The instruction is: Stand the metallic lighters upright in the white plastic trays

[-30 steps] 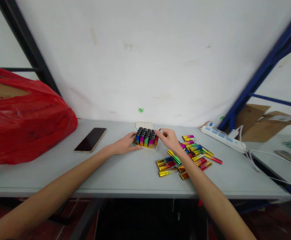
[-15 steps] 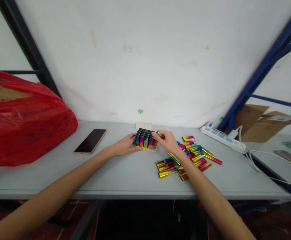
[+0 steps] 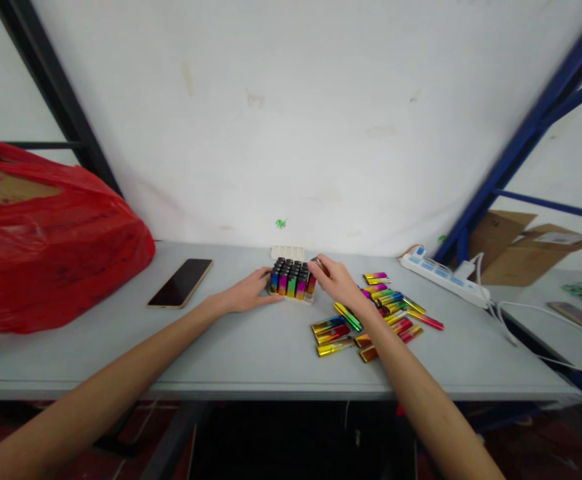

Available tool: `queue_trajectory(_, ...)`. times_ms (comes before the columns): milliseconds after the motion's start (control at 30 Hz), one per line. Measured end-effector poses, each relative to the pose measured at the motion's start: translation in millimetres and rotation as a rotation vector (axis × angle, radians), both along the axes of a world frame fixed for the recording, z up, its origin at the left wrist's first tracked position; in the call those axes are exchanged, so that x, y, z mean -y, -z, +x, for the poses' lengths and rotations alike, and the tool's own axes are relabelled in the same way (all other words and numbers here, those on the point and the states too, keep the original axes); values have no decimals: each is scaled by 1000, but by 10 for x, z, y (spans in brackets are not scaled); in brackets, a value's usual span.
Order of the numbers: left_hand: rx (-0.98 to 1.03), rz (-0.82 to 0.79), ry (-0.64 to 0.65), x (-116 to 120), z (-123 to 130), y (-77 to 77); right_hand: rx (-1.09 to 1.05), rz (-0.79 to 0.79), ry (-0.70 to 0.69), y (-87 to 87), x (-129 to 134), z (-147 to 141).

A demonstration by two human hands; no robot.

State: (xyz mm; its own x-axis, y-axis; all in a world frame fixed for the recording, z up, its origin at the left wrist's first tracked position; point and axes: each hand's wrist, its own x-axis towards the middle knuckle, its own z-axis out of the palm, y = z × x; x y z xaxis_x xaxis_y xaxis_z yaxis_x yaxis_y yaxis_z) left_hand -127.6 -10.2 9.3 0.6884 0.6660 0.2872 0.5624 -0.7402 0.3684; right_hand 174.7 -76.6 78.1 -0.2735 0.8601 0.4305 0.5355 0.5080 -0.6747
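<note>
Upright lighters [image 3: 291,285] with black tops and shiny rainbow bodies stand packed in rows in a pale tray [image 3: 307,301]. My left hand [image 3: 245,294] holds the left side of the tray, its thumb stretched along the front. At the tray's right end, my right hand [image 3: 337,281] is closed in a pinch on a lighter, most of which the fingers hide. More metallic lighters [image 3: 331,335] lie loose in a pile to the right, partly covered by my right forearm.
A phone [image 3: 181,283] lies on the left of the grey table [image 3: 251,353], near a big red plastic bag [image 3: 65,247]. Behind the lighters is a pale ridged piece [image 3: 287,253]. A white power strip [image 3: 443,275] and cardboard boxes [image 3: 535,250] are at right.
My right hand has shifted slightly up and right at the tray's right end, and the lighter in it shows less. My left hand has stayed in place.
</note>
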Motion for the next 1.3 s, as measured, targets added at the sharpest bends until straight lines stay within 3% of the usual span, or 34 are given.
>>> queue_trajectory(133, 5, -9, -1, 7, 9, -12, -9, -48, -130, -136, 68, 93)
queue_trajectory(267, -1, -15, -7, 9, 11, -17, 112, 73, -83, -201, 86, 128)
queue_trajectory(767, 1, 9, 14, -44, -11, 61, 297, -40, -86, 13, -45, 206)
queue_trajectory(1100, -14, 18, 8, -31, -14, 40, 241, -45, -130, 25, -82, 251)
queue_trajectory(1300, -5, 31, 28, -18, -13, 23, 217, 24, -76, -31, -46, 257)
